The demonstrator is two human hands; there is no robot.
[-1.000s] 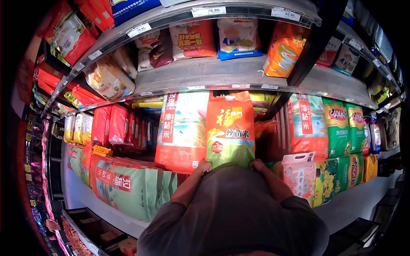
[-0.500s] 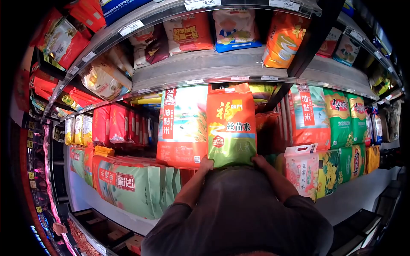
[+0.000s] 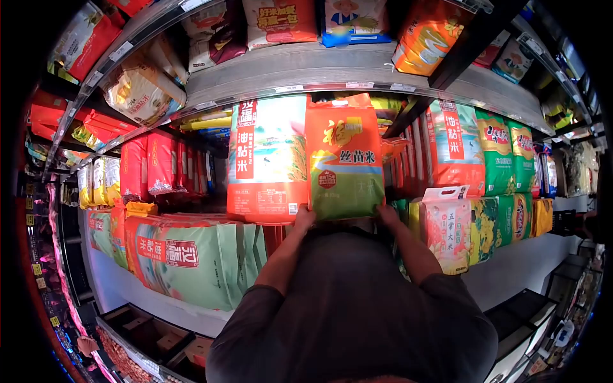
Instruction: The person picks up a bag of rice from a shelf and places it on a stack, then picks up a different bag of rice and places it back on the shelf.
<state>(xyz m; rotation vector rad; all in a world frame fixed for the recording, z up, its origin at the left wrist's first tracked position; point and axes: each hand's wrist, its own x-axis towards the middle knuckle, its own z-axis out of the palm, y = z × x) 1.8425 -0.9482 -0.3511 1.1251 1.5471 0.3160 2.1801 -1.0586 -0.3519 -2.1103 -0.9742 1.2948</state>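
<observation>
An orange and green rice bag [image 3: 345, 159] stands upright in the middle of the view. Its lower left corner is gripped by my left hand [image 3: 305, 219], and my right hand [image 3: 387, 216] grips the lower right corner. The fingers of both hands are partly hidden at the bag's edges. Directly to the left, a taller red, white and blue rice bag [image 3: 268, 159] stands upright against it. A gap with red bags deeper in the shelf shows to the right of the orange bag.
Green bags [image 3: 191, 260] lie stacked at lower left. A pink bag with a handle [image 3: 445, 231] stands at lower right, below another red and blue bag [image 3: 454, 150]. The shelf above [image 3: 268, 71] has a front edge close over the bags. Dark crates are at both lower corners.
The shelves and bags appear higher in the view. Both hands and the orange bag have also shifted upward in the picture, and the hands still hold its lower corners.
</observation>
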